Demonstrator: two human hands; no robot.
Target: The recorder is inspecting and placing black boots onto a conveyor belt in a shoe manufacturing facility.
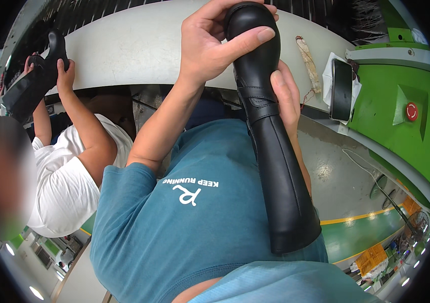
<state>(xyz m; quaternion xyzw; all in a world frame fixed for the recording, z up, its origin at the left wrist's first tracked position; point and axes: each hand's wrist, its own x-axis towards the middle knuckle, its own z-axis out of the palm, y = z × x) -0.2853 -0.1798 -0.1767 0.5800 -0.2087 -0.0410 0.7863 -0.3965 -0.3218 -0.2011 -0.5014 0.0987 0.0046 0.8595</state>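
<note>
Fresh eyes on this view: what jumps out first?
The tall black boot, right of centre: left hand around its toe, right hand at its side. Next, the red button on the green machine, far right. Then the co-worker at left, holding another black boot.

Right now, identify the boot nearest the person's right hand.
The centre boot, against the right hand; the other boot, far left, is in a co-worker's hands.

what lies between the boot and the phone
In the head view, the right hand against the boot, then a pale stick-like thing on the white table, then the white sheet under the phone.
</note>
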